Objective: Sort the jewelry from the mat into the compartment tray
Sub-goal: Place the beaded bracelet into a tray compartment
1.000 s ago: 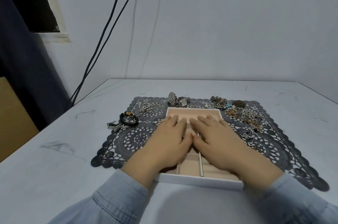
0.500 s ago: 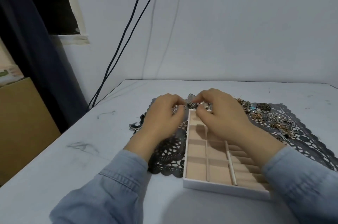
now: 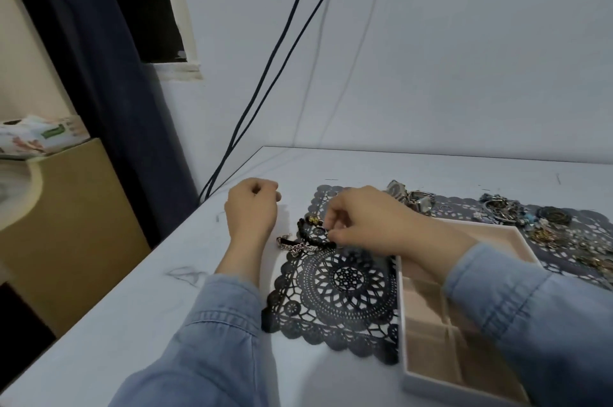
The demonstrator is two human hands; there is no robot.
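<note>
A black lace mat (image 3: 331, 290) lies on the white table. On its right part sits the white compartment tray (image 3: 402, 323) with pink lining, its visible compartments holding nothing. My right hand (image 3: 368, 224) reaches across to the mat's far left edge, thumb and forefinger pinched on a black bead bracelet (image 3: 303, 230) that lies there. A silver chain (image 3: 298, 248) lies beside the bracelet. My left hand (image 3: 252, 207) rests curled in a fist on the bare table just left of the mat, with nothing visible in it. Watches (image 3: 414, 199) and mixed jewelry (image 3: 547, 234) lie beyond the tray.
Two dark cables (image 3: 265, 91) run down the wall to the table's far left corner. A dark curtain (image 3: 109, 74) and a cardboard box (image 3: 83, 224) stand left of the table's edge. My right sleeve covers part of the tray.
My view has swung left. Both hands left the tray's far end; my right hand moved to the bracelet at the mat's left edge and my left hand went off the mat onto the table.
</note>
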